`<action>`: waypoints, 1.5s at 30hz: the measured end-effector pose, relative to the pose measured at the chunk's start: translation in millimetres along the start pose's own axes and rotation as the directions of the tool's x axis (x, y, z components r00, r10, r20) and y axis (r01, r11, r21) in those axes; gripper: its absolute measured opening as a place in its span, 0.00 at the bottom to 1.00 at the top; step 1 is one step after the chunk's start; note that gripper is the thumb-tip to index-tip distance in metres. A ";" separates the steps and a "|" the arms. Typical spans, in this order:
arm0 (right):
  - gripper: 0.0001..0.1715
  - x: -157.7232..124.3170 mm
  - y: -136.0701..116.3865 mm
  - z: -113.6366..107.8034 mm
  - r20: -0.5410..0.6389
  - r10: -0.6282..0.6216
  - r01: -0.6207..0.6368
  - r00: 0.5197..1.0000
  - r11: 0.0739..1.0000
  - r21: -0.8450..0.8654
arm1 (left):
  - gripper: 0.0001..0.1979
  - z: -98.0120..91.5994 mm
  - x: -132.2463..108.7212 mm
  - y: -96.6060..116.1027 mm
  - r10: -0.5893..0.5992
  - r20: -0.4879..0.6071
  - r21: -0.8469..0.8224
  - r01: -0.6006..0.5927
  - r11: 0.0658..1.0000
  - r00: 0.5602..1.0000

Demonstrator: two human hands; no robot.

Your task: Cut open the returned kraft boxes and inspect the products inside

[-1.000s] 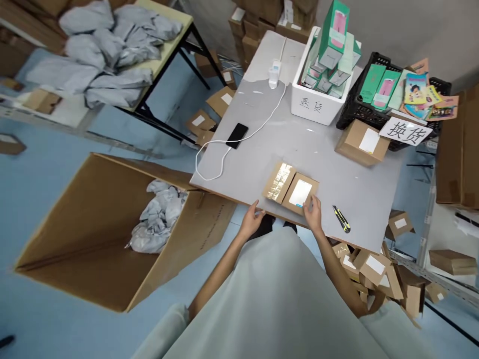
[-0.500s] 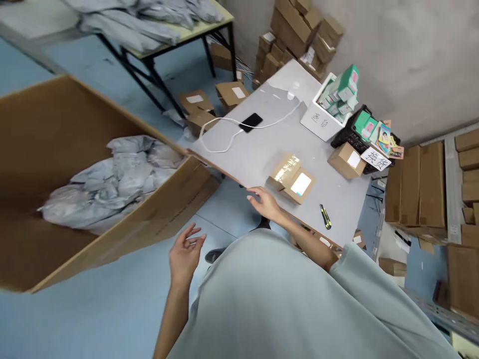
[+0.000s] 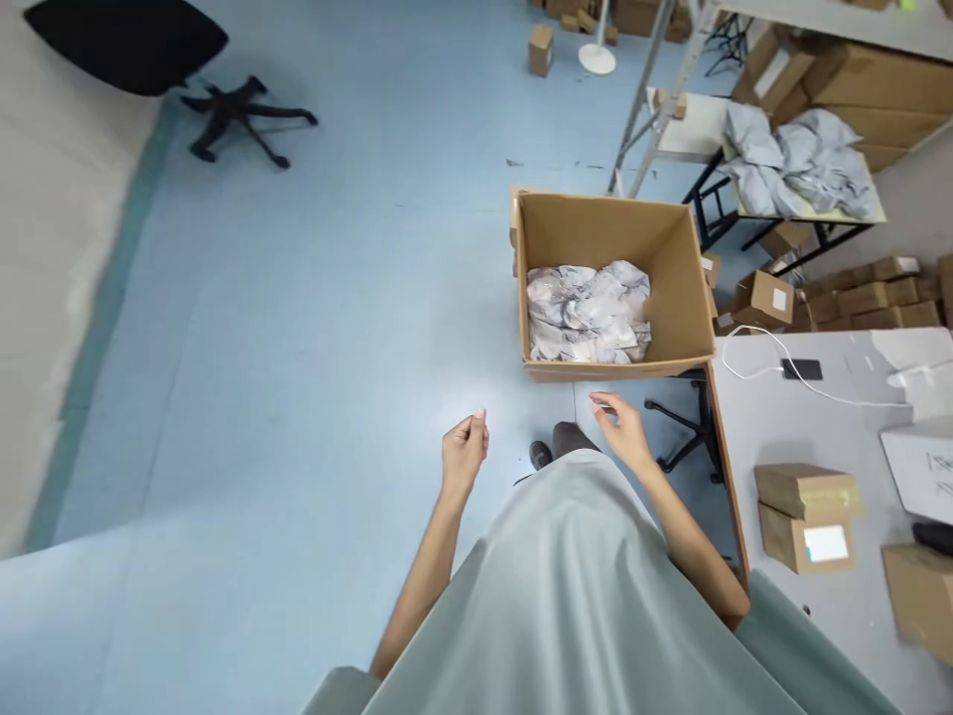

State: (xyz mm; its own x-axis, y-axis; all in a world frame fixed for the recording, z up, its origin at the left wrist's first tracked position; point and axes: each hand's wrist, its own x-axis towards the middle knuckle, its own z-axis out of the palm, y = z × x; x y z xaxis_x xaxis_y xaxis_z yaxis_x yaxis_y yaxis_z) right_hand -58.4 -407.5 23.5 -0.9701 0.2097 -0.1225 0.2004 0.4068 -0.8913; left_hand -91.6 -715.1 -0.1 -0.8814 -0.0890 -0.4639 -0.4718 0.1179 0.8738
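My left hand [image 3: 466, 454] hovers over the blue floor with its fingers curled in and the thumb on top; nothing shows in it. To its right, my right hand [image 3: 622, 429] is held in the air just in front of a large open cardboard box [image 3: 614, 371]. Its thumb and fingers are apart and it holds nothing. Neither hand touches the box. Grey plastic mailing bags [image 3: 588, 310] lie heaped inside the box, their lower part hidden by its near wall.
On the right, a table [image 3: 751, 422] bears two small cardboard boxes [image 3: 808, 516], a phone [image 3: 802, 369] with a white cable, and a white bin [image 3: 919, 467]. A stepladder [image 3: 647, 109] and an office chair [image 3: 234, 109] stand farther off.
The view has swung left, so the large box now lies ahead and the table at the right. My right hand has left the table edge. My left hand's fingers have curled in.
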 end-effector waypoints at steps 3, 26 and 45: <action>0.24 42.1 -3.5 31.1 0.003 0.032 -0.032 0.999 0.999 -0.010 | 0.38 -29.5 41.0 16.4 0.029 -0.021 0.016 -0.028 0.999 0.999; 0.20 487.1 -152.3 323.4 -0.052 0.121 -0.115 0.991 0.987 0.113 | 0.20 -191.8 508.3 216.8 -0.045 0.163 -0.043 0.053 0.998 0.986; 0.23 626.3 -144.0 422.0 -0.428 0.626 -0.422 0.652 0.769 0.480 | 0.13 -105.7 897.6 355.0 -0.041 0.636 0.290 -0.190 0.938 0.770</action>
State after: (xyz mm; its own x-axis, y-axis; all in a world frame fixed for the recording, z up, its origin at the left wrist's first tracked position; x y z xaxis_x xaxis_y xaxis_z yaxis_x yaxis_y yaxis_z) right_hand -752.7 -710.0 -109.1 -0.4485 0.7720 -0.4504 0.4977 -0.2028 -0.8433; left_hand -1047.7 -857.6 -90.9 -0.6743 0.5559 -0.4860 -0.2820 0.4144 0.8653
